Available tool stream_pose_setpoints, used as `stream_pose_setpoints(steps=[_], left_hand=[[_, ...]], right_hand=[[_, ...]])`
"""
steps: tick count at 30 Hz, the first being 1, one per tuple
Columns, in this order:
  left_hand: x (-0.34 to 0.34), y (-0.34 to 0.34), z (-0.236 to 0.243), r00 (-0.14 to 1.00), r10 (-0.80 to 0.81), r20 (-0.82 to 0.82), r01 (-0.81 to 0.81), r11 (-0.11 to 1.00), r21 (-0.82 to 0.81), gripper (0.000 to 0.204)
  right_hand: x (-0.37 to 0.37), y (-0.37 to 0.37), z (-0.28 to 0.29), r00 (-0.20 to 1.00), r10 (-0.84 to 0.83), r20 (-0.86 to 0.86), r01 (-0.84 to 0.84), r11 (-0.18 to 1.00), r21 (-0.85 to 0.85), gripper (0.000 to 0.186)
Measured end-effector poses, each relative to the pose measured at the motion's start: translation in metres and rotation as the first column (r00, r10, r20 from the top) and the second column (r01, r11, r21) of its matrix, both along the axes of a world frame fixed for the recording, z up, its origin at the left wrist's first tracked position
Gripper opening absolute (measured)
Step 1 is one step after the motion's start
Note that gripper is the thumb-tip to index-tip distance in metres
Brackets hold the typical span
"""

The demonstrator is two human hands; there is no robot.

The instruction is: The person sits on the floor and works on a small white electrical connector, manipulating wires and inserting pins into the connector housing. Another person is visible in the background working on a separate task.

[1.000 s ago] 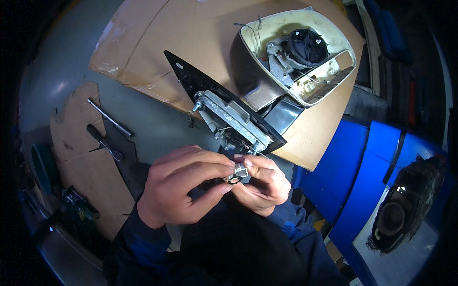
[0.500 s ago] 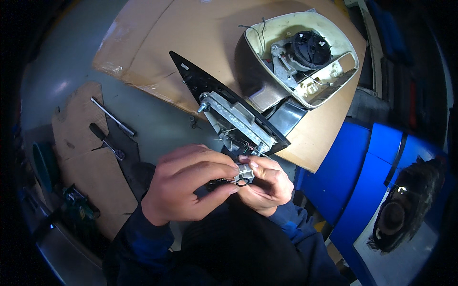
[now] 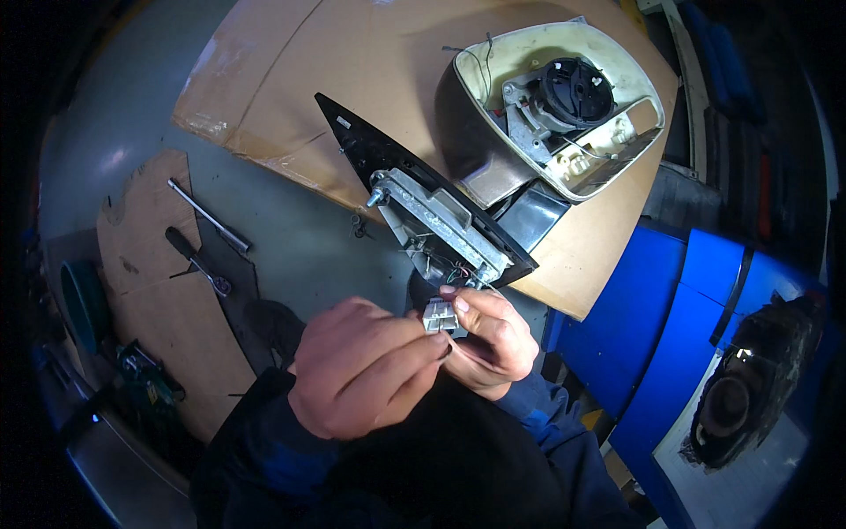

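Observation:
A dismantled car side mirror lies on a sheet of cardboard (image 3: 291, 97): a white housing (image 3: 564, 97) with a black motor inside, and a black triangular base (image 3: 397, 176) with a grey metal bracket (image 3: 441, 225). Thin coloured wires run from the bracket down to a small grey plug connector (image 3: 438, 316). My left hand (image 3: 366, 370) and my right hand (image 3: 493, 339) meet below the bracket, and the fingertips of both pinch that connector between them.
On the grey surface at the left lie a metal extension bar (image 3: 210, 216) and a ratchet wrench (image 3: 196, 263) beside a brown cardboard scrap (image 3: 150, 291). Blue panels (image 3: 670, 326) stand at the right, with a dark headlamp unit (image 3: 749, 388) beyond.
The view has shifted slightly. Both hands stay together below the bracket, and the connector between the fingers has turned so its pale grey body faces up.

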State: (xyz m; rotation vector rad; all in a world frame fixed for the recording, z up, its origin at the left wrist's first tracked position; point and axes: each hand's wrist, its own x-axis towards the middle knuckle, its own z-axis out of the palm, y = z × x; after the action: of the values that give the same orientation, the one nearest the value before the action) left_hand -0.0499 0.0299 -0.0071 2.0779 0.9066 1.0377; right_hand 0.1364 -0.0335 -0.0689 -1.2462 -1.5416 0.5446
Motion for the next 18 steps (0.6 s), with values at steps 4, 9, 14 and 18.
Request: stream_pose_setpoints(steps=[4,9,14,18], left_hand=[[-0.005,0.001,-0.005,0.987,0.061,0.149,-0.033,0.982,-0.186,0.014],[-0.012,-0.002,-0.009,0.976,0.128,0.174,-0.068,0.946,-0.317,0.019],[-0.018,0.002,-0.015,0.919,0.16,0.36,0.027,0.886,-0.463,0.011],[-0.02,-0.007,-0.026,0.813,0.254,0.523,0.087,0.836,-0.541,0.012]], right_hand=[[-0.005,-0.002,0.0,0.996,-0.061,-0.064,0.06,0.998,-0.005,0.044],[-0.006,-0.005,-0.003,0.995,-0.062,-0.076,0.061,0.998,-0.013,0.046],[-0.006,-0.007,-0.005,0.993,-0.074,-0.095,0.072,0.997,-0.025,0.048],[-0.008,-0.006,-0.003,0.993,-0.092,-0.08,0.089,0.995,-0.038,0.05]])
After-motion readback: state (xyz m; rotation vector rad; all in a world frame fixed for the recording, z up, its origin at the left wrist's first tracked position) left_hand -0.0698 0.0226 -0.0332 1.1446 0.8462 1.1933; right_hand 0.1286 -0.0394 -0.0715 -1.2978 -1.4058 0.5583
